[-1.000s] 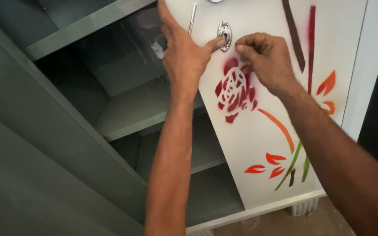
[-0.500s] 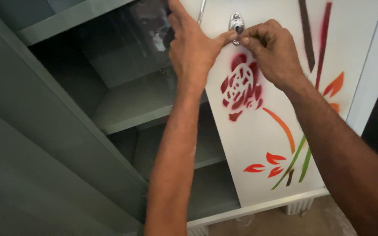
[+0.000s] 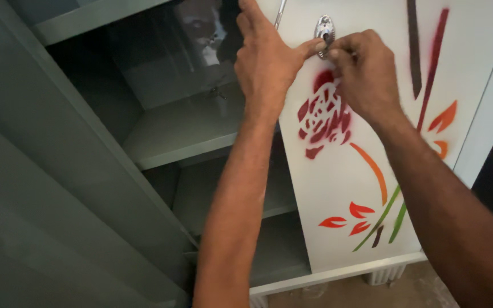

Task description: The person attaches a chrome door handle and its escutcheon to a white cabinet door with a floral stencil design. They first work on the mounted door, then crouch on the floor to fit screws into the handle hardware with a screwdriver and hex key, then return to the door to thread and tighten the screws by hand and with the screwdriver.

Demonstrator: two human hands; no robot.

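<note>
A small oval chrome lock plate (image 3: 324, 33) sits high on a white cupboard door (image 3: 360, 188) painted with a red rose (image 3: 322, 117). It looks rigid, slick and fiddly. The left hand (image 3: 269, 63) rests flat beside it, thumb touching its edge; the right hand (image 3: 366, 77) pinches closed at its keyhole.

A grey-green metal cabinet (image 3: 58, 188) fills the left and centre of the frame, one door swung open at the left. Inside, an upper shelf (image 3: 184, 134) runs across the centre, with a small dark object (image 3: 218, 92), too blurred to identify, lying on it near the back. A lower shelf (image 3: 229, 199) and the cabinet floor (image 3: 278, 256) sit below it.
</note>
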